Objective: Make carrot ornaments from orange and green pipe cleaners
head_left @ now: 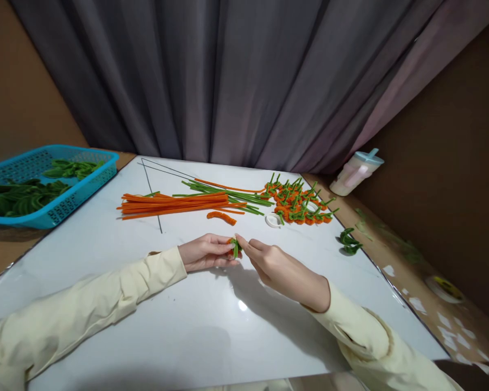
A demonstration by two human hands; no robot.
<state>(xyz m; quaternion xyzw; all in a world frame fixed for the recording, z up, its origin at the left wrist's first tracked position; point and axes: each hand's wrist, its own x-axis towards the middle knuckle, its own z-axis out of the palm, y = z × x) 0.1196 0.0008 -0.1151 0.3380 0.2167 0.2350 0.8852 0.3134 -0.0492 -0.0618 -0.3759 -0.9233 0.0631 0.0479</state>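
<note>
Above the middle of the table, my left hand (205, 253) pinches a small orange-and-green pipe-cleaner piece (235, 249) between thumb and fingers. Its green part faces up, with orange showing at the side. My right hand (274, 267) comes in from the right, its fingertips closed against the green part. Part of the piece is hidden by the fingers. Just beyond my hands lies a short coiled orange pipe cleaner (221, 218). Farther back is a bundle of straight orange pipe cleaners (175, 203), with green pipe cleaners (212, 188) partly under and behind it.
Finished-looking orange pieces with green stems (297, 201) cluster at the back right, beside a white tape roll (273, 220). Green curled pieces (349, 241) lie near the right edge. A blue basket (52, 212) with green pieces stands left, a lidded cup (356, 172) back right.
</note>
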